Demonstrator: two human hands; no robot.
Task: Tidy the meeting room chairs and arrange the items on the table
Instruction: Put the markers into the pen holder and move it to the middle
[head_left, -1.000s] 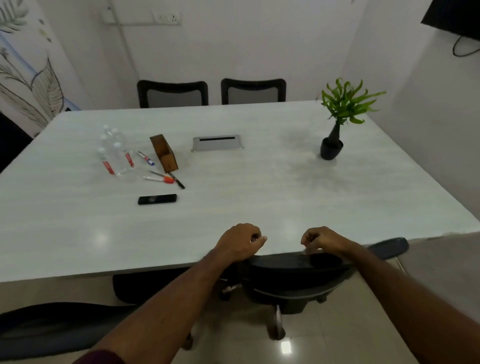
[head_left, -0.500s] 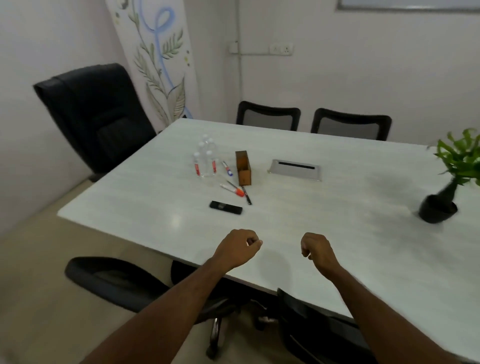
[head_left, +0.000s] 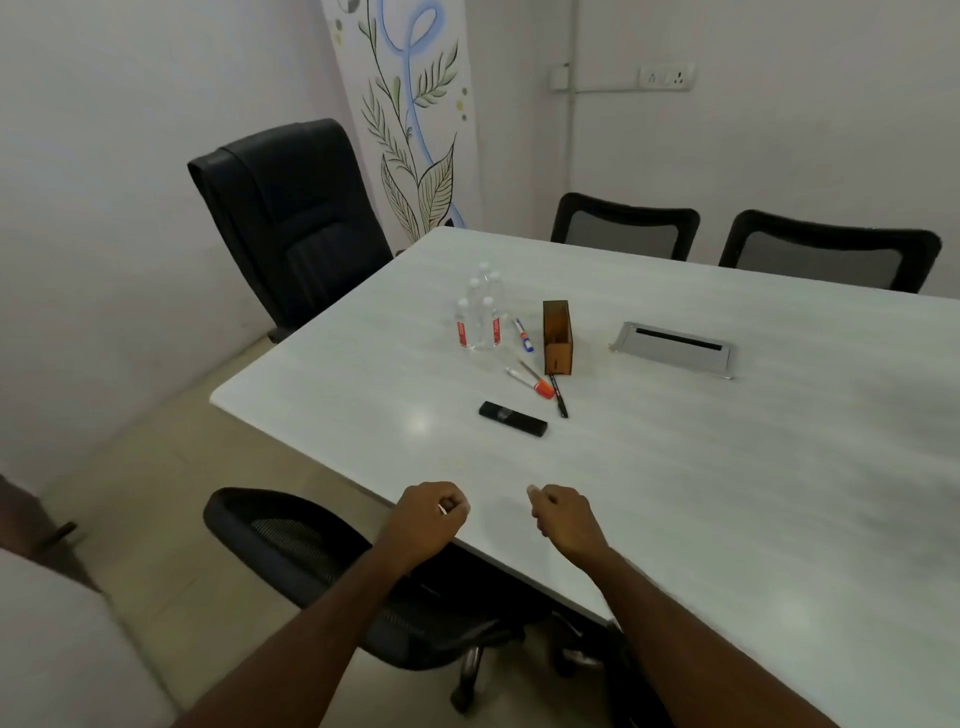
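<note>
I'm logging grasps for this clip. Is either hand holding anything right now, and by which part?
Nothing is held. The left hand and right hand hover loosely curled over the table edge, touching no chair or item.

Mesh chair (head_left: 311, 561): black, pushed partly under desk (head_left: 727, 467) | bottles (head_left: 480, 317): upright, clustered | holder (head_left: 557, 338): wooden, upright | markers (head_left: 535, 382): flat | remote (head_left: 512, 419): flat
</note>
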